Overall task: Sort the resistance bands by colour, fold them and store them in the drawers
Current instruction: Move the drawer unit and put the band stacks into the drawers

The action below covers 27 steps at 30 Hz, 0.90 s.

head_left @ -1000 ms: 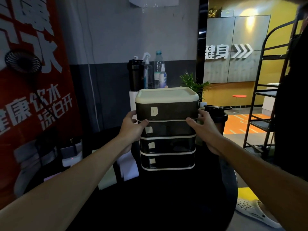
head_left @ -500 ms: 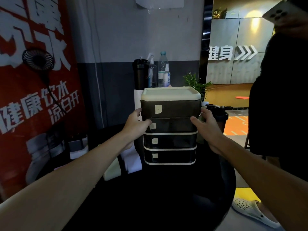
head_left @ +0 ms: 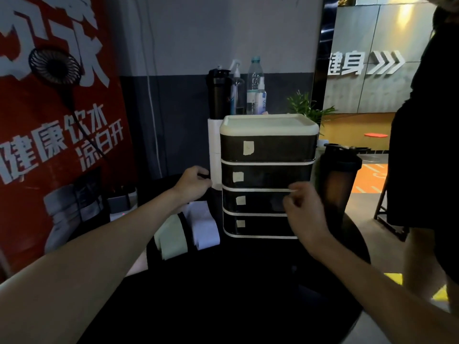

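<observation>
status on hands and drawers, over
Left hand beside drawer unit, right hand before it, both loosely curled, empty. All four drawers shut. Green band and pale band folded on table, left of unit.

- Both bare forearms reach forward from the lower corners, angled toward each other.
- Left grip (head_left: 193, 186) shows its back to the camera, fingers loosely curled.
- Right grip (head_left: 304, 212) sits lower in view, blurred, fingers loosely curled.
</observation>
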Motion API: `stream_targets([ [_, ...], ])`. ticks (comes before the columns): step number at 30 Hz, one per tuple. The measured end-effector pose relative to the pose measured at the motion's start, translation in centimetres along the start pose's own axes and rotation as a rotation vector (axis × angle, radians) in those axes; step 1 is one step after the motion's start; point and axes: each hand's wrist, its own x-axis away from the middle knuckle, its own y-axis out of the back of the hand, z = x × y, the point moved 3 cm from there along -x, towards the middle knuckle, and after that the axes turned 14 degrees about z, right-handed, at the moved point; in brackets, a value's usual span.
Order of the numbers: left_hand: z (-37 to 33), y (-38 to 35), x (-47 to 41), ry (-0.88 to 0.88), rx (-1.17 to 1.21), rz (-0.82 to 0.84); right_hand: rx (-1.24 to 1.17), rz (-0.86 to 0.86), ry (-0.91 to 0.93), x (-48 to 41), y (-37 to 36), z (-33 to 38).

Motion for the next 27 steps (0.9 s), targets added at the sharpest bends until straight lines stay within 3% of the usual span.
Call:
stream_targets([
  [3, 2.8, 1.5, -0.7, 0.063, -0.108, 0.028, 0.017, 0.262, 0.031, 2.0, -5.2, -1.0],
  [6, 4.1, 3.1, -1.4, 0.062, -0.19, 0.046, -0.009, 0.411, 0.022, 2.7, -9.2, -1.6],
  [19, 7.4, 12.6, 2.4, -0.032, -0.463, 0.084, -0.085, 0.696, 0.128, 2.8, -22.0, 3.6],
  [27, 12.9, 16.7, 7.1, 0.048, -0.578, 0.133, 0.046, 0.703, 0.439, 8.3, -27.4, 5.7],
])
